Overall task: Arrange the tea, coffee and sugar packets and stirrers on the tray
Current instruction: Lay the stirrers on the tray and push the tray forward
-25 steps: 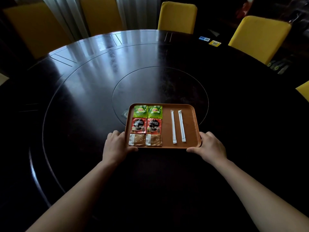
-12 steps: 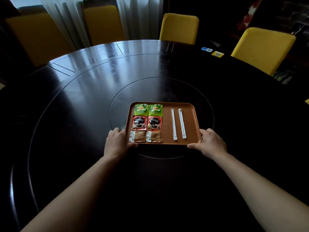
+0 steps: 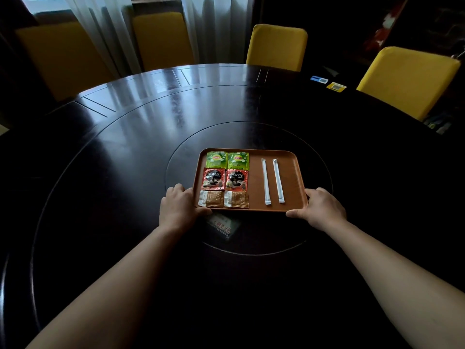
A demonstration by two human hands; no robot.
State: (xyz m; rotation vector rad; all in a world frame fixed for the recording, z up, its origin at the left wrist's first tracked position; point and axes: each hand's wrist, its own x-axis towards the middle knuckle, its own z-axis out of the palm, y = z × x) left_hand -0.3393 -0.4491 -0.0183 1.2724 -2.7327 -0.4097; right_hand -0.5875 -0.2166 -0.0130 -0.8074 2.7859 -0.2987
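A brown tray (image 3: 289, 157) rests on the dark round table, over its inner circle. On the tray's left half lie two green tea packets (image 3: 227, 159), two red coffee packets (image 3: 225, 179) below them, and two tan sugar packets (image 3: 223, 199) nearest me. Two white wrapped stirrers (image 3: 272, 181) lie side by side on the right half. My left hand (image 3: 179, 207) grips the tray's near left corner. My right hand (image 3: 321, 208) grips the near right corner.
The glossy round table (image 3: 125, 147) stretches far beyond the tray. Yellow chairs (image 3: 276, 46) stand around its far side. A blue card (image 3: 319, 79) and a yellow card (image 3: 336, 86) lie at the far right. A faint reflection shows just below the tray.
Both hands have pushed the tray away from me toward the table's centre. The packets and stirrers kept their places on it.
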